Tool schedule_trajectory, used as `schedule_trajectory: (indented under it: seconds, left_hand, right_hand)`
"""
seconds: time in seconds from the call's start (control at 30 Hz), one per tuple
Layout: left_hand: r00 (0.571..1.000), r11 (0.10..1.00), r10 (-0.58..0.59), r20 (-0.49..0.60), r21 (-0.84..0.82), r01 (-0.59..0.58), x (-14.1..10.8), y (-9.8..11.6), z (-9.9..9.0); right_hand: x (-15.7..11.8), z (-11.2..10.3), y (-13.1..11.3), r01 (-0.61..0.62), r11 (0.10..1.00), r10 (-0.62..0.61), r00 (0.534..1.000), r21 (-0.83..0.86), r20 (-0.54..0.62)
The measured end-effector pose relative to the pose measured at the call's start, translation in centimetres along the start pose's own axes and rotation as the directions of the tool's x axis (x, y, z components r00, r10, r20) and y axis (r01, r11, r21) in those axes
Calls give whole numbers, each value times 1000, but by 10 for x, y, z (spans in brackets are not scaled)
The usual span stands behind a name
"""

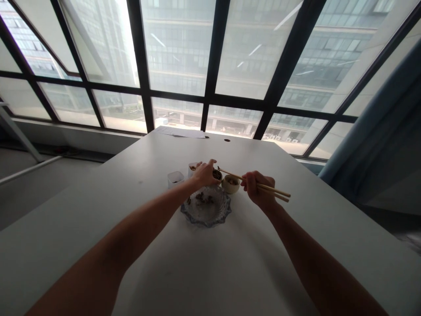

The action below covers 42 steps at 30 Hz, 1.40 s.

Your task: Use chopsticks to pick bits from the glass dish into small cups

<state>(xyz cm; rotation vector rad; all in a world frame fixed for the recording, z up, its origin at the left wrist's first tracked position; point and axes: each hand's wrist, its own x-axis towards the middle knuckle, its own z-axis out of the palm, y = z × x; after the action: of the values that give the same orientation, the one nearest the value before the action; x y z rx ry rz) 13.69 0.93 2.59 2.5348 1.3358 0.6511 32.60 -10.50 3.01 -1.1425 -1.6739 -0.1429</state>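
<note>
On the desk point(98, 210), going from the left, sits a white cup point(175, 178). The left hand point(204, 173) rests on a small bowl point(217, 174), fingers curled around it. Just right is another bowl point(230, 184). The right hand point(258, 188) pinches chopsticks point(259, 186), tips pointing left over the bowls. A glass dish point(207, 208) lies nearer.

Our two forearms are bare to the near edge, no sleeves; left hand point(204, 174) and right hand point(258, 188) ungloved.
</note>
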Motion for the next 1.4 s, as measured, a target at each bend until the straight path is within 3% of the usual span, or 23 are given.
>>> schedule_trajectory:
  seconds: [0.07, 0.23, 0.43, 0.53, 0.63, 0.7, 0.8, 0.9, 1.0, 1.13, 1.4]
  left_hand:
    - [999, 1000, 22, -26, -20, -22, -2, -2, 1]
    - [1000, 1000, 10, -19, -22, -11, -1, -5, 3]
    - [999, 999, 3, 50, 43, -5, -5, -16, -6]
    - [998, 998, 55, -18, 9, -55, -24, -35, -23]
    - [982, 997, 77, -171, -9, -80, -53, -64, -39]
    - [963, 998, 54, -264, -14, -60, -73, -85, -43]
    - [946, 999, 0, -325, -33, -12, -97, -111, -40]
    - [942, 995, -78, -327, -88, 52, -109, -123, -30]
    - [945, 978, -153, -290, -181, 103, -114, -125, -21]
    - [952, 966, -161, -261, -240, 98, -115, -125, -13]
    - [958, 955, -193, -214, -266, 133, -117, -126, -12]
  right_hand:
    - [-1, 4, 3, -38, 999, 39, 999, 38, -36]
    - [4, 12, 3, -225, 965, 223, 974, 136, 30]
    - [12, 2, -15, -278, 908, 319, 944, 313, -86]
    - [15, -4, -29, -329, 879, 314, 944, 344, 102]
    - [15, -5, -38, -389, 861, 257, 889, 329, 379]
    - [13, -2, -40, -385, 864, 207, 859, 324, 467]
    - [9, 4, -40, -333, 887, 138, 851, 319, 507]
    - [6, 7, -38, -294, 911, 114, 853, 289, 509]
    - [5, 7, -39, -301, 915, 132, 854, 270, 503]
    - [7, 4, -45, -319, 911, 155, 851, 261, 501]
    - [11, 1, -49, -405, 886, 256, 834, 226, 489]
